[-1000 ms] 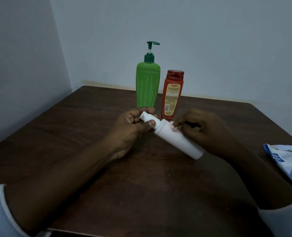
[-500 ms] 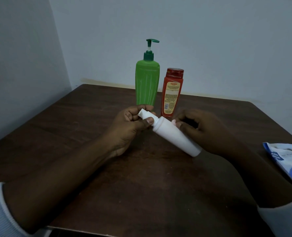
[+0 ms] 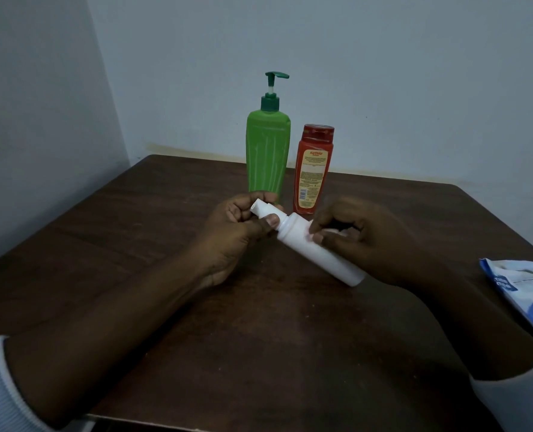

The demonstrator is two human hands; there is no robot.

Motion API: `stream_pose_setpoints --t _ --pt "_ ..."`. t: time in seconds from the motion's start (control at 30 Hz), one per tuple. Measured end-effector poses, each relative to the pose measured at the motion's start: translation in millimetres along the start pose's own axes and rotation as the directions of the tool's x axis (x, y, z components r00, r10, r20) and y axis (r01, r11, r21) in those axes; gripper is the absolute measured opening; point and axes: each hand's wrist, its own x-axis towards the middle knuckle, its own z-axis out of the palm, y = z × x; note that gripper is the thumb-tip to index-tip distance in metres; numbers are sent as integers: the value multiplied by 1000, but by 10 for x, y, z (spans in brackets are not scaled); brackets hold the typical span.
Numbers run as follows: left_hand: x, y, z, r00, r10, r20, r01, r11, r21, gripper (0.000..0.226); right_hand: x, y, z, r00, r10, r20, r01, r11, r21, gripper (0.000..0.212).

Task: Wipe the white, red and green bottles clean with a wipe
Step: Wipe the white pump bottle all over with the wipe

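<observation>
I hold a white bottle [image 3: 321,260] tilted above the table, its cap end up and to the left. My left hand [image 3: 234,232] grips the cap and neck between thumb and fingers. My right hand [image 3: 374,244] curls over the bottle's body and pinches a small pale wipe [image 3: 335,232] against it; most of the wipe is hidden in the fingers. Behind my hands, a green pump bottle [image 3: 266,157] and a red bottle [image 3: 313,173] with a yellow label stand upright side by side.
The dark wooden table [image 3: 259,338] sits in a corner, with walls to the left and behind. A blue and white wipe pack [image 3: 521,288] lies at the table's right edge.
My left hand and the bottle's cap end have shifted slightly. My right fingers have slid a little along the bottle's body. The green and red bottles have not moved.
</observation>
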Motion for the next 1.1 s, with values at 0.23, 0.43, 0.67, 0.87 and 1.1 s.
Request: stream_pose_setpoints --t 0.23,0.43,0.67,0.87,1.1 --pt "28 40 -13 1000 2 -19 -1 1000 19 29 54 24 -56 997 81 -5 -80 994 68 9" --pt "37 -20 41 999 -31 -45 30 999 -23 29 -51 144 -323 960 146 238 -184 972 147 6" --pt "50 -23 10 997 -45 -70 40 997 -62 27 -88 245 -513 881 125 456 -231 955 184 20" --pt "15 -23 25 997 -58 -48 54 996 -72 29 -18 47 -177 993 -4 116 -10 993 117 12" --pt "0 -20 4 997 -82 -10 81 992 -101 38 47 -10 -131 994 -27 105 20 997 71 22"
